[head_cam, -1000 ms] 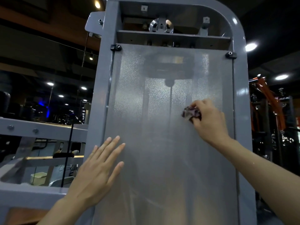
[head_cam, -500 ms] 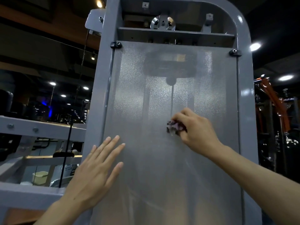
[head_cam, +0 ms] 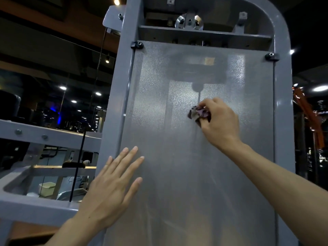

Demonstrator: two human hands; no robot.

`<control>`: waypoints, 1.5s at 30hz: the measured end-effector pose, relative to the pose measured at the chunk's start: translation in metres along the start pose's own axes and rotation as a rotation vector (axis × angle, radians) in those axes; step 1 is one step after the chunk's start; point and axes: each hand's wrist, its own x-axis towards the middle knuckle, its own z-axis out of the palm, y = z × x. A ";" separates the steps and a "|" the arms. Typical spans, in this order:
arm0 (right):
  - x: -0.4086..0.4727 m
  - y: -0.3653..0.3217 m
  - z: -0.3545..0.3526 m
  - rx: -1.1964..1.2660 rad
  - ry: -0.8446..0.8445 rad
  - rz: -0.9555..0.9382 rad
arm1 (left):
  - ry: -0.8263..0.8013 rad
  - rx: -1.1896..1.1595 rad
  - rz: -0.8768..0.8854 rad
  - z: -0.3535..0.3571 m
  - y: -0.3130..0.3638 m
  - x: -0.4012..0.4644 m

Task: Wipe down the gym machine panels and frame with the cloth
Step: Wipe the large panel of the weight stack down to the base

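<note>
Cloth (head_cam: 198,113), bunched, pinched by right hand (head_cam: 219,124) fingers against the upright panel (head_cam: 177,174); left hand (head_cam: 110,190) fingers spread flat.

The cloth (head_cam: 198,113) is mostly hidden inside the right hand (head_cam: 219,124). Behind the frosted panel (head_cam: 177,139), the weight stack (head_cam: 196,70) shows only as a blur. The panel's bottom is cut off.

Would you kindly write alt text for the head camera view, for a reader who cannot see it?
A person's right hand presses a small crumpled cloth against the frosted translucent panel of a grey gym machine frame. The left hand rests flat, fingers spread, on the panel's lower left. A dim gym with ceiling lights lies behind.
</note>
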 end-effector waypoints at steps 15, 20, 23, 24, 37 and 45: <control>-0.040 -0.034 0.021 0.013 -0.172 -0.301 | 0.029 0.022 -0.030 0.005 0.007 0.000; -0.010 -0.029 0.020 0.000 -0.119 -0.272 | 0.021 0.030 -0.034 0.004 0.006 0.000; -0.005 -0.034 0.025 0.005 -0.057 -0.183 | 0.016 0.013 -0.032 0.003 0.006 0.000; -0.013 -0.041 0.029 -0.002 -0.094 -0.237 | 0.014 0.008 -0.032 0.002 0.007 0.000; -0.020 -0.084 0.044 0.016 -0.305 -0.454 | 0.002 0.012 -0.047 0.002 0.005 0.000; -0.006 -0.104 0.056 0.073 -0.190 -0.334 | -0.006 0.012 -0.039 0.001 0.004 0.000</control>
